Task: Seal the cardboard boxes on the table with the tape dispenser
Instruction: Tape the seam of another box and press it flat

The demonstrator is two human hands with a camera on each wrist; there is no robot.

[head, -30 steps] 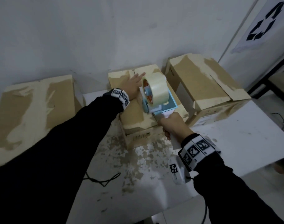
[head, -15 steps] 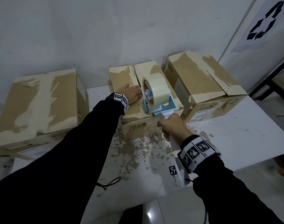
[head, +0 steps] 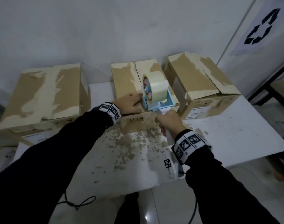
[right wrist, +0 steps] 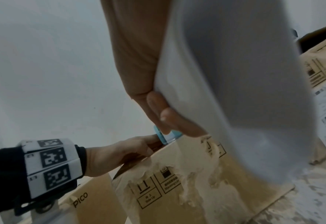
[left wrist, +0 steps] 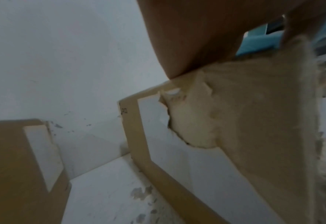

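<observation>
Sleeves of black cloth come first as we look down, each wrist ringed by a band of printed markers. Our right hand (head: 169, 122) wraps its fingers round the white handle of the tape dispenser (head: 155, 92), and the wrist view shows the fingertips (right wrist: 166, 115) curled against that pale grip. The dispenser's blue frame, carrying a fat roll of clear tape (head: 155, 85), sits at the near edge of the middle box (head: 126, 81), on its top. Just left of it our left hand (head: 130, 104) lies flat on that same lid, fingers straight and pressing, their tips almost at the blue frame. The two hands are close but apart. The white table (head: 227, 136) under all this is flecked with brown scraps (torn card paper, by the look of it). A left box (head: 41, 94) and a right box (head: 201, 78) flank the middle one, all three with peeled, patchy tops. Behind them stands a pale wall, with a recycling sign (head: 260, 28) at far right.
</observation>
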